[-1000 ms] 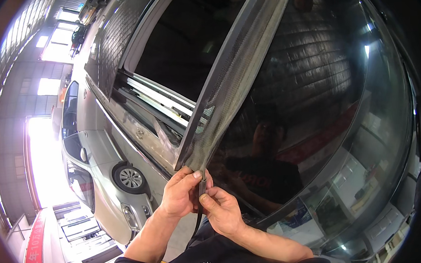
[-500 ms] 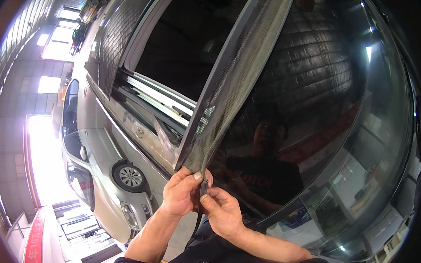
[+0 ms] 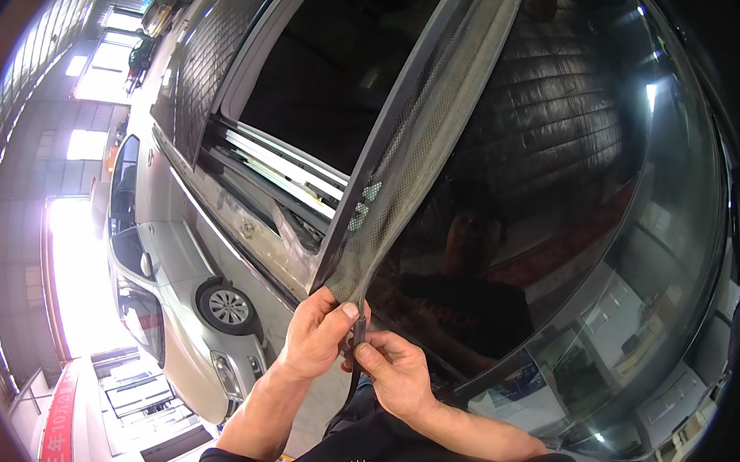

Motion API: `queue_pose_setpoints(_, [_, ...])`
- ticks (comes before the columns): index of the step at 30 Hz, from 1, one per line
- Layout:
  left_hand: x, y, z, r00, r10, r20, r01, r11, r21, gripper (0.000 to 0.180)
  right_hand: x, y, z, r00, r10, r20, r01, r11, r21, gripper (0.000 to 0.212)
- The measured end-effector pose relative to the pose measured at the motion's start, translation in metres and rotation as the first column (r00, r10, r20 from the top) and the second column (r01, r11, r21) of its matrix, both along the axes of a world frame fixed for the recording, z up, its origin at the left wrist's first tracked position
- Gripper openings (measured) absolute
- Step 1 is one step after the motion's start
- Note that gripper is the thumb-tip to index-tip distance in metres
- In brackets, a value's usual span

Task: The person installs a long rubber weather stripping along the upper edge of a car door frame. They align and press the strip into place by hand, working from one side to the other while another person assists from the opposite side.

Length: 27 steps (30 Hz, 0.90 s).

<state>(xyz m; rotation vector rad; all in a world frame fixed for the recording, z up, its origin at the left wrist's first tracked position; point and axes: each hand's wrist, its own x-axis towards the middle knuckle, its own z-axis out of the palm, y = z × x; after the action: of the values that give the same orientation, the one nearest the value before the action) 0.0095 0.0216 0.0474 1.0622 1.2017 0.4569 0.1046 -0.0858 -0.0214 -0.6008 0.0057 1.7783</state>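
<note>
Mesh (image 3: pixel 419 136) and dark strip (image 3: pixel 359 329) have shifted slightly right; my left hand (image 3: pixel 310 339) pinches the mesh's narrow lower end, my right hand (image 3: pixel 400 372) the strip just below.

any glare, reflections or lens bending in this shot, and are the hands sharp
Head view: the doorway at left is blown out to white; head view: the dark glossy panel carries a person's reflection; head view: fisheye bending near the rim, black corners; head view: left hand and right hand look fairly sharp.
</note>
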Motion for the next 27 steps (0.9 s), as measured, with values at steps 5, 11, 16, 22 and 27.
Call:
queue_pose_setpoints(5, [-0.002,0.002,0.009,0.994,-0.013,-0.112,0.004,0.997,-0.082,0.022,0.002,-0.001,-0.002,1.0,0.005,-0.018,-0.005,1.0,0.011,0.021])
queue_pose_setpoints(11, [0.003,0.004,0.011,0.995,0.006,-0.097,-0.018,0.992,-0.124,0.02,0.001,-0.002,0.0,0.995,-0.018,-0.097,0.015,0.999,-0.029,0.021])
queue_pose_setpoints(16, [0.006,0.005,0.016,0.998,0.058,-0.029,-0.062,0.981,-0.185,0.02,0.005,0.002,0.003,0.896,-0.017,-0.444,-0.005,0.999,-0.048,0.023])
queue_pose_setpoints(22, [0.014,0.002,0.013,0.989,0.099,-0.112,-0.122,0.969,-0.214,0.024,0.003,0.002,0.007,0.848,-0.004,-0.529,-0.057,0.993,-0.1,0.021])
queue_pose_setpoints(27, [0.012,0.002,0.01,0.992,0.067,-0.109,-0.082,0.985,-0.148,0.023,0.008,0.003,0.014,0.884,-0.006,-0.467,-0.052,0.993,-0.11,0.02])
